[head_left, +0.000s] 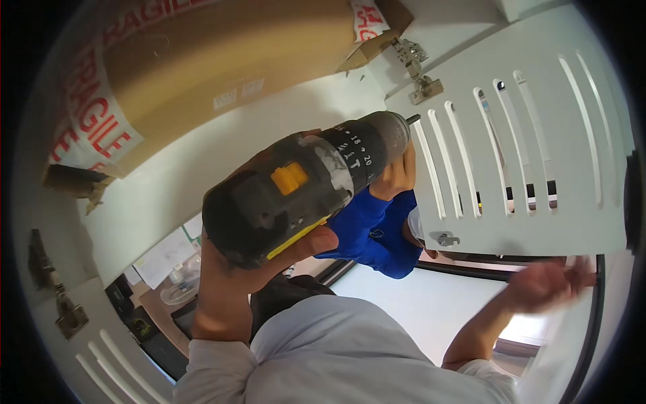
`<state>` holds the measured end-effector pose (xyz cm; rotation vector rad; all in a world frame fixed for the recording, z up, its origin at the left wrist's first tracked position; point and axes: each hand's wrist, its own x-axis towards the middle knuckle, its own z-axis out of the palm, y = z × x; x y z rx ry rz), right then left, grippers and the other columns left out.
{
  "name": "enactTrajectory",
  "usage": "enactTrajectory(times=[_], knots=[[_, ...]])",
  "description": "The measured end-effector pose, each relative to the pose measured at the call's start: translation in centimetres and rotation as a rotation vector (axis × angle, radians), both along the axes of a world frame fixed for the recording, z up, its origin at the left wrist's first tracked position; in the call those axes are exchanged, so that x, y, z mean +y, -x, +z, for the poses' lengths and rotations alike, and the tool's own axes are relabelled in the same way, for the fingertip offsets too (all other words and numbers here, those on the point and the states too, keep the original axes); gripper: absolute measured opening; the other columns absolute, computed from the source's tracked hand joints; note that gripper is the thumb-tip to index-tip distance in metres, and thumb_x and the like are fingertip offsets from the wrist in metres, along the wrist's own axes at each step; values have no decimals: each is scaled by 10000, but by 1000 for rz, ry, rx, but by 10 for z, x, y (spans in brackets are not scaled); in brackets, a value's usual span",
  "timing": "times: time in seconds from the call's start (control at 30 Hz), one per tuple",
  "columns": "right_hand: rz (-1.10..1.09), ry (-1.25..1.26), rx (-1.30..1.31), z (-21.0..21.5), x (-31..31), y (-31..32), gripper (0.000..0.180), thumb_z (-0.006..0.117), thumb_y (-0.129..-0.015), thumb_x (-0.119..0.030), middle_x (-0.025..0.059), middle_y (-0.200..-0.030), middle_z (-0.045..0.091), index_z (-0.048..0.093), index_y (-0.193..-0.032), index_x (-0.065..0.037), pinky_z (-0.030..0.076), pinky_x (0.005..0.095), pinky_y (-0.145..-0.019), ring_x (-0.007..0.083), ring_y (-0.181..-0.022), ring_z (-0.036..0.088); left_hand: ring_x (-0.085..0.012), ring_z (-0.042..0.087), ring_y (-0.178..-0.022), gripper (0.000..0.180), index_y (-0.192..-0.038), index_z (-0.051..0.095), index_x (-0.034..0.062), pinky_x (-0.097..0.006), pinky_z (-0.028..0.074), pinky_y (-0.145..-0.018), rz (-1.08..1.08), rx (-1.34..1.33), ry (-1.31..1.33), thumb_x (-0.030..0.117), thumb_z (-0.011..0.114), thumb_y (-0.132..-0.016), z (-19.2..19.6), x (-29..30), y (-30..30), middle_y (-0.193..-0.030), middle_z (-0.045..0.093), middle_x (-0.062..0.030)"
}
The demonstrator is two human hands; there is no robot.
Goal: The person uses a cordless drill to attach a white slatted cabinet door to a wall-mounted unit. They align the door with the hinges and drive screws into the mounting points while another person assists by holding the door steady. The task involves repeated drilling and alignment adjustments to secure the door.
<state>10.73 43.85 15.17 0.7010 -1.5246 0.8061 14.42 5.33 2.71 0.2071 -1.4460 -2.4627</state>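
Head view: left hand (222, 283) is gripping a black-and-yellow cordless drill (303, 185) at centre, its chuck pointing toward two o'clock at a white louvred cabinet door (531, 121). Right hand (545, 286), blurred at four o'clock, is pressing open against that door's lower edge. Should the door be shifting, the bit may be slipping off the hinge (417, 67).
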Motion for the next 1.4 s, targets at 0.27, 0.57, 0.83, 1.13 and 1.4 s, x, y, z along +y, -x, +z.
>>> enactTrajectory(times=[0.27,0.57,0.83,1.13,1.4], knots=[[-156,-871,-589,-6,-190,57,320,712,-953,-205,153,-1191,722,734,-1215,-22,488,373,-989,263,-1079,668,-199,670,-1136,807,-1379,596,-21,-359,554,-997,-60,288,56,116,976,-680,-66,1,12,-1301,684,-135],[-677,-1088,-673,-13,-228,202,289,746,-881,-271,127,-1043,770,772,-1100,-84,554,367,-860,250,-965,727,-191,679,-1154,831,-1390,586,-24,-344,545,-1011,-240,212,109,173,981,-686,-116,-5,10,-1300,697,-137],[-792,-1566,-479,6,-255,236,244,721,-904,-301,169,-962,763,798,-964,-77,574,425,-804,342,-879,725,-218,731,-1051,803,-1387,598,43,-363,567,-944,-272,123,225,286,959,-713,-137,3,16,-1188,742,-137],[-809,-2394,-196,25,-257,299,305,688,-926,-433,86,-770,740,787,-870,-150,576,430,-679,297,-720,717,-211,739,-1029,840,-1404,592,70,-360,576,-937,-325,51,192,277,973,-685,-165,12,8,-1150,751,-118],[-852,-2344,-186,24,-236,294,390,681,-909,-457,108,-753,742,766,-783,-98,567,434,-681,289,-710,713,-190,730,-1053,842,-1431,577,80,-352,577,-955,-399,50,185,184,966,-691,-161,21,6,-1176,747,-127]])
